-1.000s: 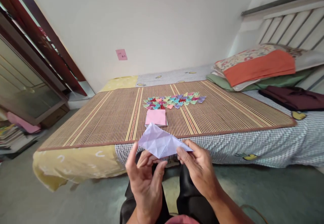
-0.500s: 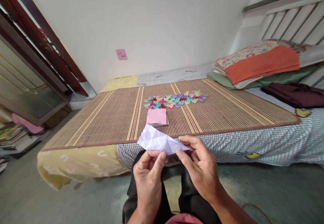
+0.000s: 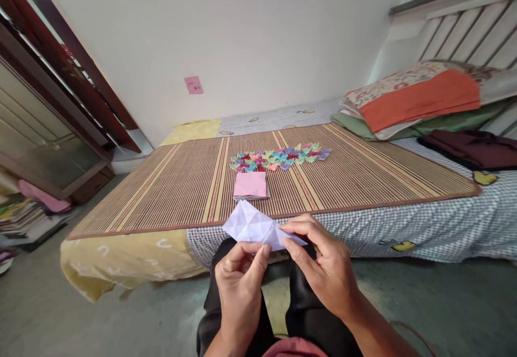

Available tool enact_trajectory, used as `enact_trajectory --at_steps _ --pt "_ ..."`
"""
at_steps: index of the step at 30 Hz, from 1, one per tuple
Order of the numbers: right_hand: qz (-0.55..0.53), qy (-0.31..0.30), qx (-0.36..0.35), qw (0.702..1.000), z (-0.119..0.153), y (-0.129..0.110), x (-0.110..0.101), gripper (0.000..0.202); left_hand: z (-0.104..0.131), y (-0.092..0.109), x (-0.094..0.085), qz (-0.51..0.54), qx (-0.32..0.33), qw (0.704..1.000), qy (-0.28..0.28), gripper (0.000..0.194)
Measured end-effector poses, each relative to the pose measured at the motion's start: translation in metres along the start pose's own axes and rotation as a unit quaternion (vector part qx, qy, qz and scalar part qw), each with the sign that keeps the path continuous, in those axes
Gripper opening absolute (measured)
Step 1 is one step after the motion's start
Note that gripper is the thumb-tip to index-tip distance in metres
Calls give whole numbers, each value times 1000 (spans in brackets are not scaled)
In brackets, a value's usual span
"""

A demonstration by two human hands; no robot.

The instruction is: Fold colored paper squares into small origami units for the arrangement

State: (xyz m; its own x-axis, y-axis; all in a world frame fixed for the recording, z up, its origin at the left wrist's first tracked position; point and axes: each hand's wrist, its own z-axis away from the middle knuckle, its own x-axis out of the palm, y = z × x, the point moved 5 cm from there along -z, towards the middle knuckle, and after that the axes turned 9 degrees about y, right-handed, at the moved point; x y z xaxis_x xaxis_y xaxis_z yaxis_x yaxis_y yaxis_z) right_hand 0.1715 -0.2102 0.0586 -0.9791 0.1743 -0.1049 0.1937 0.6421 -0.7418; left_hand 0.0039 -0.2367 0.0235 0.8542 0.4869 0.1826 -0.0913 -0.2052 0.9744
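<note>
A pale lavender sheet of origami paper, creased into many triangles and partly folded, is held above my knees. My left hand pinches its lower edge between thumb and forefinger. At the paper's pointed right end, my right hand grips it with the thumb in front and the fingers along the top. Just beyond the paper lies a stack of square paper with a pink sheet on top. Behind that stack, several small folded paper pieces in many colours sit in rows.
A striped bamboo mat covers much of the bed. Folded bedding and a dark maroon cloth lie at the right. A pink note is on the wall. Books are piled at far left, by a cabinet.
The paper has shifted slightly right and down and looks more opened toward me. My right fingers have moved inward over its right part, and both hands keep their grip.
</note>
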Motion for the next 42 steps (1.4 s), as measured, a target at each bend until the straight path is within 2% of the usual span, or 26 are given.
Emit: enact_trajectory --at_steps 2,5,14,33,38,42 --pt "-5 -13 12 1000 -2 0 1 7 1 1 0 -15 8 1000 -6 27" --pt "-10 -20 37 999 -2 3 1 15 1 2 -1 -22 8 1000 -9 27" --pt "-35 -24 96 995 6 7 6 25 2 -5 -4 31 -13 999 21 23" --pt "-44 -2 103 994 6 6 12 24 -1 -1 -1 59 -5 998 35 27" --pt "-80 -10 179 981 8 17 13 13 -2 2 -1 52 6 998 39 28" --pt "-111 -65 234 964 7 20 17 19 -2 -1 -1 40 7 999 25 27"
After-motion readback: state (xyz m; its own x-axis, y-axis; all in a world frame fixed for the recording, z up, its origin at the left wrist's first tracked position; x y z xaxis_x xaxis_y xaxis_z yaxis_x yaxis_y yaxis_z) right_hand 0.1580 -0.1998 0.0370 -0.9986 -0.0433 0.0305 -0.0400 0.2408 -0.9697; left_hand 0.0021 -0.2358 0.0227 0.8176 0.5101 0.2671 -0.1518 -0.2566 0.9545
